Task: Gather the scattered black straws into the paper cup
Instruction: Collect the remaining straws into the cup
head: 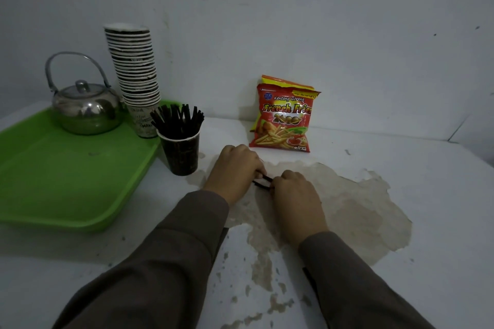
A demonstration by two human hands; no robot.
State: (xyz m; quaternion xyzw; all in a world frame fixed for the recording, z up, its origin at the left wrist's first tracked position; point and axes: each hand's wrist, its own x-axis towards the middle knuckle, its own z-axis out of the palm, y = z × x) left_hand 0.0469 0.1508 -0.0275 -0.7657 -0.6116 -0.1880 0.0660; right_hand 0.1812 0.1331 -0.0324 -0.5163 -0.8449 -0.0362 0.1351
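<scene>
Lying flat on the white table (pixel 401 195), over a patch of worn, peeled paint, a few loose black straws (pixel 263 181), showing only in the narrow gap between the two hands. Curling down over their left ends, the left hand (pixel 235 171), knuckles up, fingers bent and pinching the straws against the surface. Closing on the right ends, the right hand (pixel 295 192), fingers likewise curled round them; exact count of straws here hidden by the fingers. Standing upright just beyond and left of the left hand, near but apart from it, the dark paper cup (pixel 181 153), already bristling with a bunch of black straws (pixel 177 120) fanning out above its rim. Sitting beside the cup, a green tray (pixel 66 181) carrying a steel kettle (pixel 85 107) and a tall stack of paper cups (pixel 135 72), printing on the lowest one too blurred for reading. Leaning against the wall behind the hands, a red and yellow snack packet (pixel 283 117) reading "Kentang Goreng" and "French Fries", with a small "TOP" badge in the corner.
</scene>
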